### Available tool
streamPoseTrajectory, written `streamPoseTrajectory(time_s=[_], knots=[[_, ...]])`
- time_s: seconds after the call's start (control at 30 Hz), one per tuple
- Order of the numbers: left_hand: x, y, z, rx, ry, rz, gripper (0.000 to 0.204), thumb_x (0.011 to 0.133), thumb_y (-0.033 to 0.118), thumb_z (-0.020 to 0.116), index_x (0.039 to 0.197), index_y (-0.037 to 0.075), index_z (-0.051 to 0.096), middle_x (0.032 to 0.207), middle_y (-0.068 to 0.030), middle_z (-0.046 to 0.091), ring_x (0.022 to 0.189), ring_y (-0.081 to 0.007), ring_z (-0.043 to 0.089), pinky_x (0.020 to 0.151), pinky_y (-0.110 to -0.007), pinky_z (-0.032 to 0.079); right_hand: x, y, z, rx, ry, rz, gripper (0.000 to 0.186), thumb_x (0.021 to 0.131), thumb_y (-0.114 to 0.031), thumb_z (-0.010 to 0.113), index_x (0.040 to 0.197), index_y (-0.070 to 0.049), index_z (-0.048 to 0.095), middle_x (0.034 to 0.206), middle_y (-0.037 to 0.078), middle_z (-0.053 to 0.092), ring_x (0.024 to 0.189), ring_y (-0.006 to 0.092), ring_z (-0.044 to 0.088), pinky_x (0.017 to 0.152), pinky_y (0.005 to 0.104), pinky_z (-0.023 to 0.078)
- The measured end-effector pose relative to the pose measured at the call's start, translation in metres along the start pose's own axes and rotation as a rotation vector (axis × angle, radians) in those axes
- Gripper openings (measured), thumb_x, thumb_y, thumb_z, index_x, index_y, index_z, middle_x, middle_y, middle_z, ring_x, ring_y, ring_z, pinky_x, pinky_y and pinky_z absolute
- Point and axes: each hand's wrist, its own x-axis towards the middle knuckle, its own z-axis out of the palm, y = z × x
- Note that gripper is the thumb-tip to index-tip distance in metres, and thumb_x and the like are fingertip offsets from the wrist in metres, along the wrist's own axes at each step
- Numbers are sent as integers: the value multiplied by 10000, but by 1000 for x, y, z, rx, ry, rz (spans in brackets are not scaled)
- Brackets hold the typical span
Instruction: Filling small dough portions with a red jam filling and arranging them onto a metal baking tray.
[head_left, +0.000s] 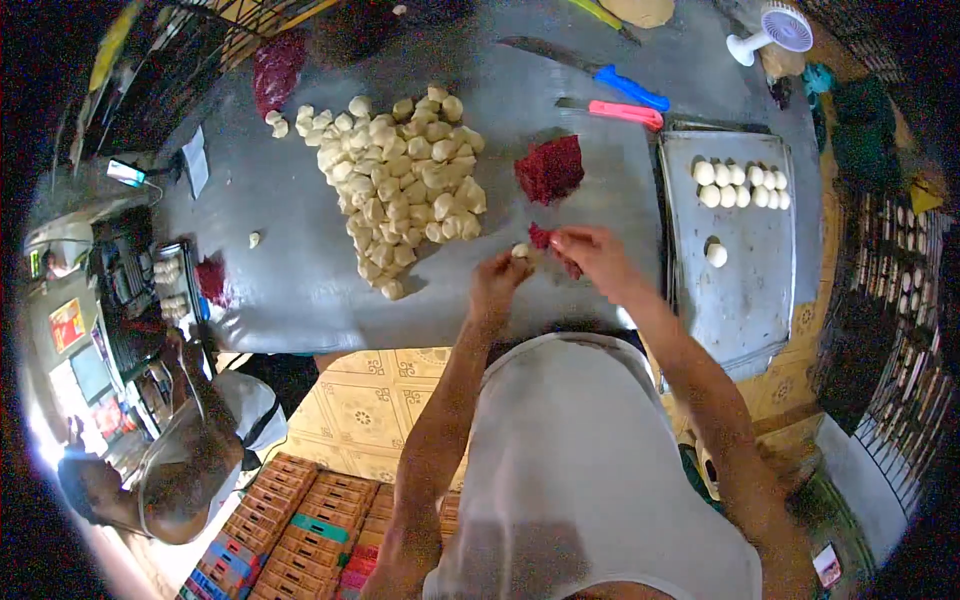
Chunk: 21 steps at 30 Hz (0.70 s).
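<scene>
My left hand (495, 287) is closed around a small piece of pale dough (520, 250) at its fingertips, over the near part of the grey table. Just to its right, my right hand (600, 262) pinches a bit of dark red paste (540, 236). More red paste shows below those fingers. A larger mound of red paste (549, 170) lies on the table beyond both hands. To the left spreads a big heap of pale dough pieces (405, 185). On the right, a metal tray (730, 315) carries rows of smooth white dough balls (738, 186), with one ball (716, 255) apart.
A blue-handled knife (630, 88) and a pink-handled knife (622, 113) lie at the far side, near a small white fan (775, 32). A bag of red paste (278, 75) sits far left. Another person (190, 450) works at the table's left end. Stacked crates (300, 530) stand behind.
</scene>
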Motion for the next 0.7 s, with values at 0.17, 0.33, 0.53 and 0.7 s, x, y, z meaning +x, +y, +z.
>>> streamPoseTrajectory(time_s=[0.17,0.33,0.53,0.7], knots=[[4,31,24,-294,-123,-75,368,991,267,637,1181,-48,657,1084,-82,712,961,-177,678,879,-296,552,-12,38,41,-404,357,-606,315,887,-121,693,1192,-43,679,1000,136,642,883,218,632,743,323,517],[7,9,3,-228,-47,-175,337,992,248,639,1173,-36,661,1104,-94,709,965,-183,684,882,-305,555,-48,4,54,-858,405,-513,441,861,-74,672,1296,-40,603,994,184,633,874,322,647,774,356,536],[-5,37,6,-25,-356,-197,340,978,236,646,1216,-6,662,1121,-94,702,985,-184,675,918,-318,542,-25,37,41,-366,459,-285,284,869,-104,700,1139,-14,697,926,148,683,823,295,673,761,350,537],[-15,52,9,246,-493,214,318,983,244,635,1170,-9,683,1073,-98,715,940,-173,678,853,-319,555,-30,29,46,-520,463,-433,274,825,-91,682,1086,-15,716,972,208,710,933,390,674,851,447,527]])
